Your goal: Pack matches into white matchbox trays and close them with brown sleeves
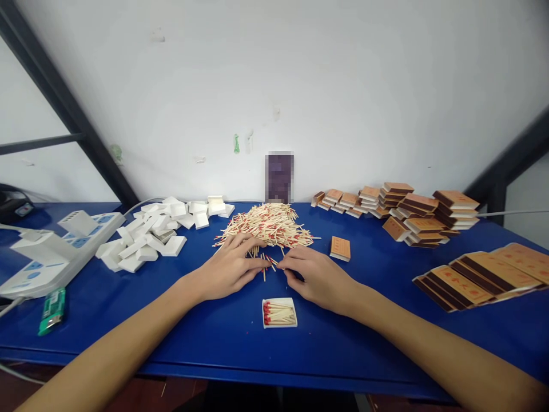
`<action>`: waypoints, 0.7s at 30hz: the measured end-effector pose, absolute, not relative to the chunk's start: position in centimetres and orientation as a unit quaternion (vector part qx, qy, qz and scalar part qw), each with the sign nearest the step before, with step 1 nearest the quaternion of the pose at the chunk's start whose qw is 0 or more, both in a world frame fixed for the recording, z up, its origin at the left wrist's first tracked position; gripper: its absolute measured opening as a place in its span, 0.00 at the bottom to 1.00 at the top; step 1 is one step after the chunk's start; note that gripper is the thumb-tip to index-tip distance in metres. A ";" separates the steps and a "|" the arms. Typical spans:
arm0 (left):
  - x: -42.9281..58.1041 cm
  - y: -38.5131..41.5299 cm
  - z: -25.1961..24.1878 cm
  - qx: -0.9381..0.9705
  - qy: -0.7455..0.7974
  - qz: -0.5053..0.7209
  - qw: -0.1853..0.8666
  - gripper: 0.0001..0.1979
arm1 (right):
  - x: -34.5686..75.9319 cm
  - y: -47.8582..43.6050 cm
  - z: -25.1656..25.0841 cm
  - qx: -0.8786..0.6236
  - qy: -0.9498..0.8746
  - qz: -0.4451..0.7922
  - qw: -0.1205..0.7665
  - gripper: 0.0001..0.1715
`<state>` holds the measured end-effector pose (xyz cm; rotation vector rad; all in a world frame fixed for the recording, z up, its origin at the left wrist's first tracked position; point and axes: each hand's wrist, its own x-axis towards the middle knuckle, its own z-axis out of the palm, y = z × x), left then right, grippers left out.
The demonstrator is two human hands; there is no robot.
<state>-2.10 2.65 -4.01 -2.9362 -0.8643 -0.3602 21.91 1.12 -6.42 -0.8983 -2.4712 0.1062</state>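
Note:
A big heap of red-tipped matches lies against the wall end of the blue table. At its near left edge is my left hand, fingers curved and apart, with its fingertips touching a few loose matches. My right hand is at the near right edge, thumb and forefinger pinched together by the same loose matches; it seems to hold a match, partly hidden. Below both hands sits a white tray with matches in it, red heads to the left. A single orange matchbox lies right of the heap.
White empty trays are piled at the left, near a power strip and a green packet. Orange matchboxes stand stacked at the back right, with flat sleeves fanned out nearer. A dark phone-like object leans on the wall.

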 end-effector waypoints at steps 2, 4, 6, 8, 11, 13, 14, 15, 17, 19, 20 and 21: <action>-2.0 2.5 -4.0 -0.953 -0.281 -0.112 0.026 0.16 | 21.7 1.3 -6.6 -0.332 -0.905 0.040 0.264 0.12; -1.9 2.3 -3.9 -0.953 -0.280 -0.113 0.019 0.17 | 21.5 1.3 -6.7 -0.331 -0.901 0.042 0.278 0.12; -1.7 2.0 -3.8 -0.954 -0.276 -0.117 0.011 0.18 | 21.4 1.3 -6.7 -0.333 -0.897 0.046 0.289 0.12; -1.7 1.9 -3.7 -0.955 -0.270 -0.121 0.006 0.18 | 21.3 1.2 -6.6 -0.340 -0.893 0.050 0.292 0.11; -1.7 1.9 -3.7 -0.955 -0.266 -0.132 0.007 0.17 | 21.3 1.1 -6.6 -0.355 -0.887 0.053 0.290 0.10; -1.9 2.2 -3.7 -0.951 -0.275 -0.142 0.018 0.16 | 21.3 1.2 -6.6 -0.359 -0.885 0.056 0.290 0.11; -2.0 2.4 -3.8 -0.949 -0.281 -0.144 0.025 0.16 | 21.3 1.3 -6.7 -0.359 -0.885 0.059 0.292 0.11; -2.1 2.6 -3.8 -0.947 -0.286 -0.145 0.031 0.16 | 21.3 1.4 -6.7 -0.358 -0.884 0.061 0.295 0.11; -2.4 2.9 -3.9 -0.944 -0.296 -0.143 0.043 0.15 | 21.4 1.5 -6.7 -0.357 -0.883 0.065 0.297 0.11; -2.5 3.1 -4.0 -0.943 -0.298 -0.138 0.050 0.13 | 21.6 1.6 -6.7 -0.357 -0.884 0.064 0.295 0.11; -2.5 3.1 -4.0 -0.943 -0.298 -0.135 0.053 0.13 | 21.7 1.6 -6.6 -0.358 -0.885 0.063 0.292 0.11; -2.5 3.1 -4.0 -0.944 -0.299 -0.131 0.054 0.13 | 21.8 1.6 -6.5 -0.359 -0.886 0.061 0.288 0.11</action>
